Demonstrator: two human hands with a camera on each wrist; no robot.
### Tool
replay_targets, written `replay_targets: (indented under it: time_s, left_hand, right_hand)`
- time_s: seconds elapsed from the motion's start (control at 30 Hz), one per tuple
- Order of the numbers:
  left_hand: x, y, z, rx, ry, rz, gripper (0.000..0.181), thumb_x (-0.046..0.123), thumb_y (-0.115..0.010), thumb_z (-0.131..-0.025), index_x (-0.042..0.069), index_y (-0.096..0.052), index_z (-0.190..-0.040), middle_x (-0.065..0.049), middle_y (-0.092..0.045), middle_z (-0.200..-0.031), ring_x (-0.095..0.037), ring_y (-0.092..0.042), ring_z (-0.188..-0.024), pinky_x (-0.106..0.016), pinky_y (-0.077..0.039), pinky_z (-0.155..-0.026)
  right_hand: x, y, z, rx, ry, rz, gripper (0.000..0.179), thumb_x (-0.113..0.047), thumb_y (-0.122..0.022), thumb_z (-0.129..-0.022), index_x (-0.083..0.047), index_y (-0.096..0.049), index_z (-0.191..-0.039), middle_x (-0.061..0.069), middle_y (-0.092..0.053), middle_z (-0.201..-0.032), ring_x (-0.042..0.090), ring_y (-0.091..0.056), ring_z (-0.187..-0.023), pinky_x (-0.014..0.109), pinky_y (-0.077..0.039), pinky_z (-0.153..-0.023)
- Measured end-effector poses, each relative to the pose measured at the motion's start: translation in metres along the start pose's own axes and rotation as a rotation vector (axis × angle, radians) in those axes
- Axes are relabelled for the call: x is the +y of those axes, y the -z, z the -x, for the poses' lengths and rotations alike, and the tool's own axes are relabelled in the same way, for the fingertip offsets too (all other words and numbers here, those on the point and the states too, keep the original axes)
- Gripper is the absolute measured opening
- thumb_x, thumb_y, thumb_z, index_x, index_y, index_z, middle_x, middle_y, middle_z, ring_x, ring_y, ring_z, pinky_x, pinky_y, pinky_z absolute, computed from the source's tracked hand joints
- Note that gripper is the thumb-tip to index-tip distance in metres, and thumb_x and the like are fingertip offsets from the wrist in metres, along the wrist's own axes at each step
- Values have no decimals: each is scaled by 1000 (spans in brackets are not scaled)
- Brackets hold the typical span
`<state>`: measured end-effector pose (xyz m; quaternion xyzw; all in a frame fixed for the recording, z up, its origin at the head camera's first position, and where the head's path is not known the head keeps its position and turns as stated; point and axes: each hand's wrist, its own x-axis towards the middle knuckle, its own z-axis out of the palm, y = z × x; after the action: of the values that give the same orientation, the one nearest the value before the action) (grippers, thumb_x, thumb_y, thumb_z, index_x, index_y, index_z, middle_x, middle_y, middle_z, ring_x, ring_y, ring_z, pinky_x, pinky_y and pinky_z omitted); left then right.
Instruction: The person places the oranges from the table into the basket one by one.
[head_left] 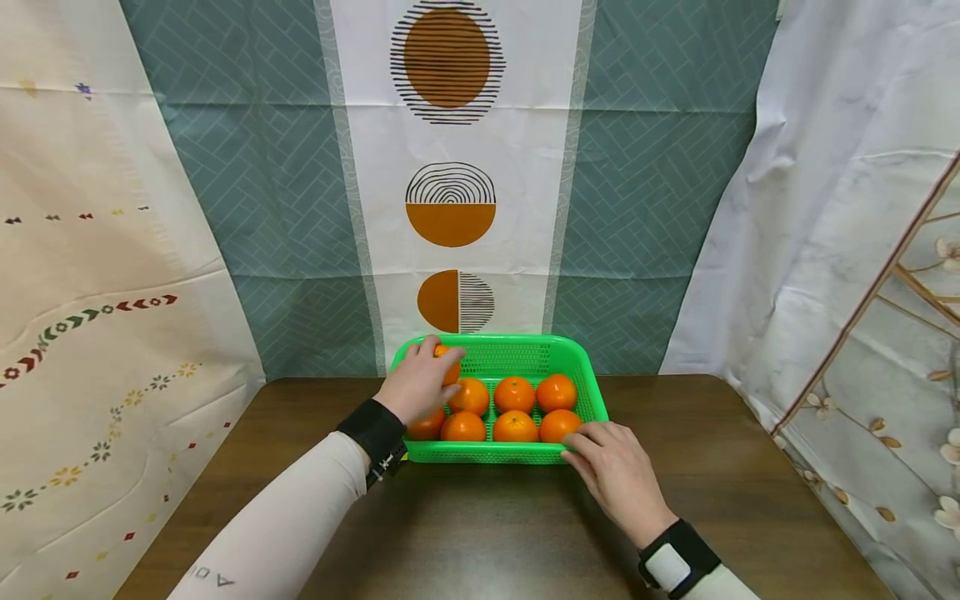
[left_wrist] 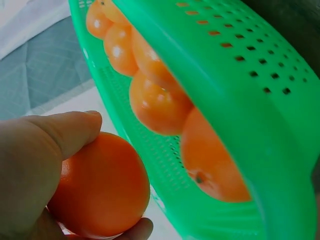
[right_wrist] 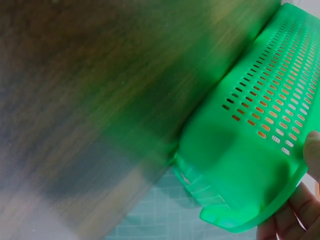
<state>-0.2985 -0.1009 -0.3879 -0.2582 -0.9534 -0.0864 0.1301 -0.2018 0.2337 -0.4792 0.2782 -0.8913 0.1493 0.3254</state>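
Note:
A green perforated plastic basket (head_left: 495, 454) stands on the table, with several oranges (head_left: 514, 394) in two rows inside it. Over its back left corner, my left hand (head_left: 422, 379) grips one orange (left_wrist: 107, 187) between thumb and fingers. In the left wrist view that orange is apart from the others. My right hand (head_left: 618, 471) is at the basket's front right corner. Its thumb and fingers pinch the rim, as the right wrist view shows, with the thumb (right_wrist: 312, 152) on the outer wall.
Behind the basket hangs a patterned cloth (head_left: 292, 192) with orange and striped circles. A cream embroidered cloth (head_left: 112, 333) covers the left side, and a white floral one (head_left: 847, 275) the right. The brown wooden table (head_left: 480, 533) extends in front and to both sides.

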Motion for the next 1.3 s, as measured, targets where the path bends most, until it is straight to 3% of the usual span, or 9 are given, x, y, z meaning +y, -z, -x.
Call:
replay_targets:
  time_s: [0.27,0.83,1.3]
  left_hand:
    - [-14,-11,-4,-23,36,-2,58,29,-83,-103,14,-60,-154,-31,-49,-148,-54,-56,-126,-59,-55,-103]
    - [-19,-18,-9,-140,122,11,56,27,-76,-107,15,-56,-158,-34,-44,-151,-54,-52,-127,-60,-52,-104]
    - [-28,-30,-18,-134,163,13,56,21,-77,-105,13,-57,-157,-35,-41,-150,-54,-52,-122,-58,-53,-101]
  right_hand:
    - [0,1,0,-5,-4,0,18,-21,-91,-93,-19,-81,-107,-5,-71,-102,20,-67,-100,50,-54,-99]
    - [1,0,0,0,3,-2,18,-21,-91,-93,-19,-80,-107,-5,-71,-103,20,-67,-100,50,-54,-99]
    - [0,1,-1,-13,-7,1,18,-22,-91,-93,-20,-80,-107,-5,-71,-104,21,-67,-100,50,-55,-99]
